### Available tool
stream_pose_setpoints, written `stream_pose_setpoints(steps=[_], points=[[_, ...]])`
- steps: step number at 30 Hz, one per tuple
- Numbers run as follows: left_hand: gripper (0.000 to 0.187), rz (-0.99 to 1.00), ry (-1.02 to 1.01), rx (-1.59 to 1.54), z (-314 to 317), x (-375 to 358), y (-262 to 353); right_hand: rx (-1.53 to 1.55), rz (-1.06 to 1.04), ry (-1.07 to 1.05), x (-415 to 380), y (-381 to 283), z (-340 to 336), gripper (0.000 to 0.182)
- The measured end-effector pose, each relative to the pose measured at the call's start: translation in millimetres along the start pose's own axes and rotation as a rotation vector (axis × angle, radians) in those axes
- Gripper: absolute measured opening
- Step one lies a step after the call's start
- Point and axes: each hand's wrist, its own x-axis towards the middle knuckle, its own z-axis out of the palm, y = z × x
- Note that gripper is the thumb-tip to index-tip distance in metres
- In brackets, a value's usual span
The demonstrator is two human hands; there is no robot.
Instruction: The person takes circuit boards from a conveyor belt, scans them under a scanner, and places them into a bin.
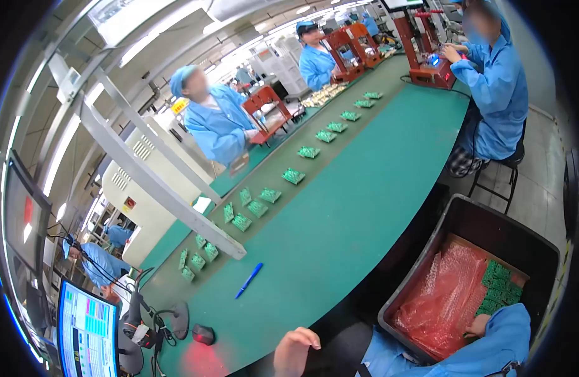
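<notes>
My left hand [296, 347] hangs at the near edge of the green worktable [340, 207], its fingers loosely curled and nothing visible in them. Down in a black bin [399, 290] on the right, my right hand [478, 325] is closed at the edge of a red bubble-wrap sheet [437, 295], with its fingertips partly hidden. Beside that hand, several green circuit boards [500, 288] lie in rows in the bin. On the table a blue pen [249, 280] lies apart from my hands, and a dark computer mouse [203, 334] sits left of my left hand.
Green board assemblies [294, 176] line the conveyor strip. A grey metal post [157, 179] slants over the table. At the lower left are a monitor [88, 330], a scanner [138, 333] and cables. Co-workers in blue stand beyond; one sits at a red fixture [431, 74].
</notes>
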Motion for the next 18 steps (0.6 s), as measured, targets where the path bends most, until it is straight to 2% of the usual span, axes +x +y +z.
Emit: stream_pose_setpoints(steps=[4, 6, 8, 10, 12, 14, 15, 16, 17, 18], points=[[0.032, -0.063, -0.068, 0.077, -4, 3, -6, 0.162, 0.271, 0.216, -38, -44, -92, 0.019], [0.03, -0.088, -0.117, 0.091, -6, 1, -11, 0.254, 0.39, 0.517, -54, -57, -128, 0.019], [0.03, -0.193, -0.112, 0.124, -10, -1, -19, 0.287, 0.387, 1.049, -54, -60, -150, 0.023], [0.032, -0.254, -0.155, 0.11, -3, -2, -25, 0.265, 0.289, 1.304, -72, -94, -223, 0.025], [0.033, -0.485, -0.243, -0.079, 12, -9, -33, 0.224, 0.128, 1.438, -83, -137, -287, 0.027], [0.033, -0.529, -0.238, -0.198, 44, -20, -29, 0.029, -0.186, 1.674, -79, -179, -338, 0.028], [0.033, -0.53, -0.245, -0.208, 48, -18, -22, -0.065, -0.276, 1.663, -76, -201, -360, 0.028], [0.053, -0.613, -0.397, -0.284, 50, -15, -15, -0.155, -0.369, 1.649, -72, -222, -381, 0.027], [0.091, -0.693, -0.545, -0.358, 50, -15, -9, -0.24, -0.47, 1.688, -64, -243, -400, 0.026], [0.087, -0.649, -0.437, -0.507, 49, -20, -6, -0.321, -0.578, 1.724, -55, -263, -417, 0.025]])
